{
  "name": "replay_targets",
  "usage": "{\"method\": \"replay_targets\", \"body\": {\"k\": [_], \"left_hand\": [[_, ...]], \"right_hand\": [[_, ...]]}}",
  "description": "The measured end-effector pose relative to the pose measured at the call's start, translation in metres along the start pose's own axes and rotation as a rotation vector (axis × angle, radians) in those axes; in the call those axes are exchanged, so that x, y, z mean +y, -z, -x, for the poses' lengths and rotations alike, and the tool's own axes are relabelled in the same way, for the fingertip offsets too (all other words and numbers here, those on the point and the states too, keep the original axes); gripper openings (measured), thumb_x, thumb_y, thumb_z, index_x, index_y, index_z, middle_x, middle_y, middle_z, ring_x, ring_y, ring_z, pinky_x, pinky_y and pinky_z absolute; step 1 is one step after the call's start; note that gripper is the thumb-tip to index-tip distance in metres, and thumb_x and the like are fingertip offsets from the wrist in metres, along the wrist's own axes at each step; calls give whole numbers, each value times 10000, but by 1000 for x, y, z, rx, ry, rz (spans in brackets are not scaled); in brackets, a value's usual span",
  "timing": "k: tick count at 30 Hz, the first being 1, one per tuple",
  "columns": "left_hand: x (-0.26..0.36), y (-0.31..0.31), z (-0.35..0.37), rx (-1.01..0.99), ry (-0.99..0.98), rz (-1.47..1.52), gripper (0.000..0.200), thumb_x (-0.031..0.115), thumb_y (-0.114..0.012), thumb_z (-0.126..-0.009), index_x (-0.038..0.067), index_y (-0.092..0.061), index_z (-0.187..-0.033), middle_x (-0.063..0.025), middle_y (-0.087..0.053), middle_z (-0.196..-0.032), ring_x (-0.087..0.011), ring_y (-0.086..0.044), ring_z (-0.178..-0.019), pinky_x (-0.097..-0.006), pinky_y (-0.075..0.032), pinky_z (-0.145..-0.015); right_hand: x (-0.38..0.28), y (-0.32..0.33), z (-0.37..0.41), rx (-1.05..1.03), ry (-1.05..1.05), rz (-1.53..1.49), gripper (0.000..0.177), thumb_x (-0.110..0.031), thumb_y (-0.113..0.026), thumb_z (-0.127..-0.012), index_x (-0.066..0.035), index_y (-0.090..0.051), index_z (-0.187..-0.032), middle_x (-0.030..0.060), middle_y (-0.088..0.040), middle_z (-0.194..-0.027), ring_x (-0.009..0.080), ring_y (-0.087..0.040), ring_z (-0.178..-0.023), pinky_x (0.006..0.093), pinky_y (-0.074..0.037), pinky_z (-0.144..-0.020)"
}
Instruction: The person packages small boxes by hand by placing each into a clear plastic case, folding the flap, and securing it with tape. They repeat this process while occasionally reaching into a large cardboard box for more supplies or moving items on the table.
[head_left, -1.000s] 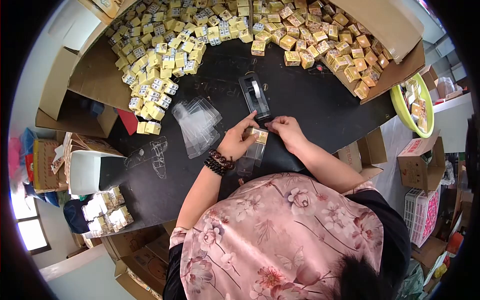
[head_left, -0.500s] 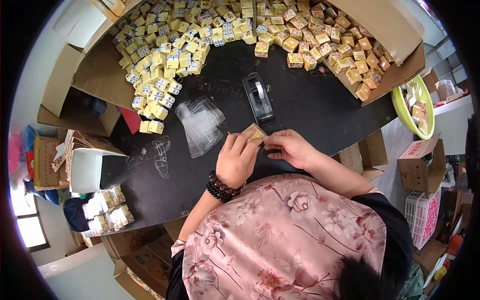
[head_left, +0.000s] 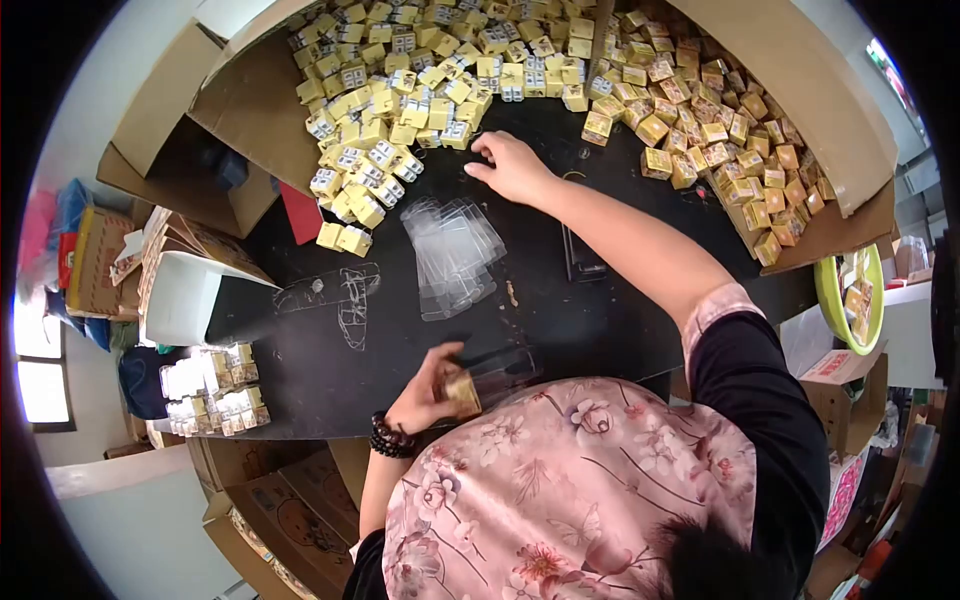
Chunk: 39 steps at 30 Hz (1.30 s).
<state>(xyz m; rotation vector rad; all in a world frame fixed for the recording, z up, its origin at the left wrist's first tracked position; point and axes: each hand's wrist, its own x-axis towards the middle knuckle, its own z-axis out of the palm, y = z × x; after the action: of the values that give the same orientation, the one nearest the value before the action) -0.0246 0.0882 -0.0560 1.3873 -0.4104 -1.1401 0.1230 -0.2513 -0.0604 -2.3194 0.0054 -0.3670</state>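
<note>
Near the table's front edge, my left hand [head_left: 425, 392] is closed around a small yellow box [head_left: 461, 394]. A clear plastic sleeve [head_left: 512, 368], blurred, sticks out to the right of that box. My right hand [head_left: 512, 168] is stretched far forward over the table, thumb and bent fingers apart with nothing between them. Its fingertips are close to the front of the pile of yellow boxes with grey-white printed faces [head_left: 440, 110]. Between the two hands lies a fanned stack of clear plastic sleeves [head_left: 452, 258]. The black tape dispenser [head_left: 583, 262] is partly covered by my right forearm.
Orange-yellow boxes [head_left: 700, 125] fill the right side of a large cardboard carton [head_left: 840, 110]. Grouped boxes [head_left: 215, 390] stand at the left table edge, beside a white bin [head_left: 180, 305]. A green basket [head_left: 872, 310] is at the right. A red card [head_left: 300, 212] lies left.
My hands have separated. The left has drawn back toward my body with a yellow box; the right has let go and reached forward to the pile. The view has shifted.
</note>
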Motion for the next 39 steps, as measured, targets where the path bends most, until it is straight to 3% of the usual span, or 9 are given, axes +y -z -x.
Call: {"method": "replay_targets", "body": {"k": [6, 9, 11, 14, 18, 24, 28, 30, 39], "left_hand": [[-39, 33, 34, -131, 2, 4, 554, -48, -734, -764, -7, -431, -1226, -114, -595, -1199, -152, -561, -1085, -306, -450, -957], [-25, 23, 30, 144, -75, 259, 623, -59, -741, -755, 31, -352, -1233, -121, -599, -1194, -188, -582, -1082, -329, -477, -932], [-14, 22, 19, 300, -139, 262, 599, -98, -682, -775, 63, -350, -1247, -162, -576, -1234, -243, -592, -1109, -384, -489, -954], [-1, 24, -1, 556, -296, -149, 655, -27, -744, -759, 30, -372, -1295, -103, -592, -1171, -183, -584, -1085, -328, -490, -924], [31, 5, -15, 795, -280, -550, 680, -4, -734, -709, 3, -420, -1312, -166, -574, -1178, -288, -597, -1089, -360, -478, -933], [50, -32, -21, 712, -498, -899, 721, -30, -709, -657, 2, -436, -1323, -202, -543, -1182, -371, -556, -1097, -404, -476, -932], [49, -48, -22, 616, -446, -576, 705, 9, -744, -731, -8, -395, -1343, -176, -543, -1236, -275, -555, -1169, -354, -461, -964], [49, -52, -20, 519, -448, -441, 724, 13, -753, -746, -2, -365, -1357, -140, -531, -1241, -222, -543, -1154, -335, -456, -968], [57, -73, -25, 269, -413, -331, 729, 11, -756, -763, -3, -344, -1364, -108, -517, -1257, -170, -516, -1165, -316, -436, -992]], "right_hand": [[40, -71, -90, 65, -90, 359, 520, -192, -774, -765, -17, -569, -1210, 191, -510, -1203, 371, -532, -1124, 417, -465, -955], [39, -77, -82, 171, 4, 314, 485, -152, -797, -713, -13, -572, -1118, 195, -554, -1139, 388, -558, -1071, 426, -483, -914], [31, -64, -78, -93, -65, 308, 504, -191, -778, -738, -9, -547, -1146, 179, -588, -1117, 352, -577, -1078, 433, -492, -898], [10, -49, -41, -184, -147, -32, 433, -242, -784, -779, -6, -565, -1068, 142, -651, -1033, 283, -660, -927, 365, -511, -783], [-76, 4, 59, -540, -390, -1130, 335, -161, -678, -910, -46, -513, -1179, 72, -617, -1036, 156, -643, -942, 283, -555, -739], [-124, 26, 145, -332, -10, -582, 392, -56, -735, -854, -5, -533, -1185, 41, -496, -1051, 83, -594, -795, 245, -509, -708], [-128, 37, 171, -246, -79, -836, 326, -31, -731, -842, -3, -603, -1140, 50, -499, -1044, 111, -583, -812, 242, -500, -703], [-121, 46, 181, -130, 367, -446, 272, 10, -722, -822, -29, -662, -1085, 63, -497, -1038, 144, -570, -864, 253, -500, -715], [-124, 76, 197, -34, 209, -542, 100, 17, -694, -815, -11, -686, -910, 67, -515, -982, 172, -568, -796, 269, -485, -685]]}}
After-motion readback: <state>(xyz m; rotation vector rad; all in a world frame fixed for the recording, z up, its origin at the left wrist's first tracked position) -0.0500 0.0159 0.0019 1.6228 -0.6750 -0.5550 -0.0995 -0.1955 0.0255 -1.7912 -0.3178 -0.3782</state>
